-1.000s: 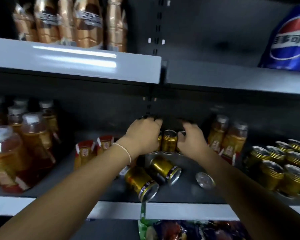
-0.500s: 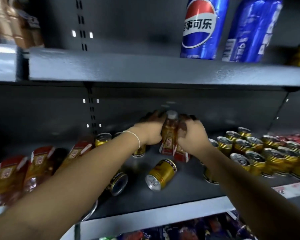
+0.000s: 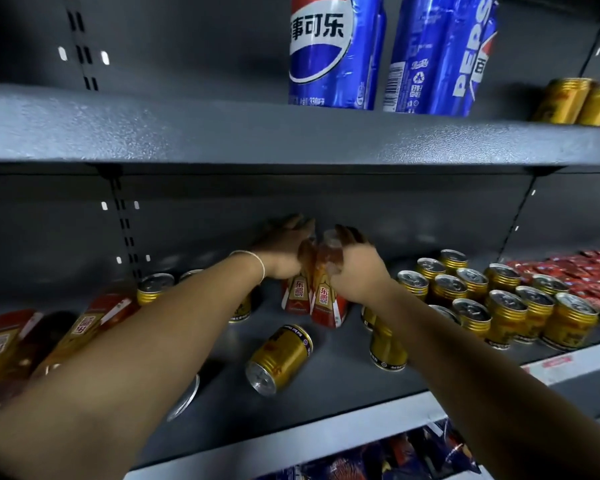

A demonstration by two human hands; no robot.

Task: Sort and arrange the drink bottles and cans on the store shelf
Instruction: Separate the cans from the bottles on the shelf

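**Right grip** (image 3: 359, 268): fingers curled over the neck and top of the right bottle (image 3: 326, 299), clasping it from above. Judged a hold for steering it upright without tipping.

**Left grip** (image 3: 281, 252): palm against the outer side of the left bottle (image 3: 296, 296), fingers reaching past its top toward the shelf back. Cannot tell whether they wrap it, since the far side is hidden and blurred.

**Between the grips:** both bottles stand on the shelf (image 3: 326, 368), touching, with their red-gold labels facing out. They are probably squeezed together to be shifted as a pair.

**Nearer than the grips:** a toppled can (image 3: 279, 358) lies on its side, apart from the bottles. It is not yet righted.

**Under the right forearm:** an upright can (image 3: 387, 351), partly covered.

**Right of the right grip:** a block of gold cans (image 3: 506, 306), upright in rows. Likely the pattern to match.

**Left of the left grip:** lying bottles (image 3: 84, 327), cut off by the forearm and the frame edge.

**Hidden:** both thumbs and both bottle caps. A round can end shows beneath the left forearm, but too little of it to identify.
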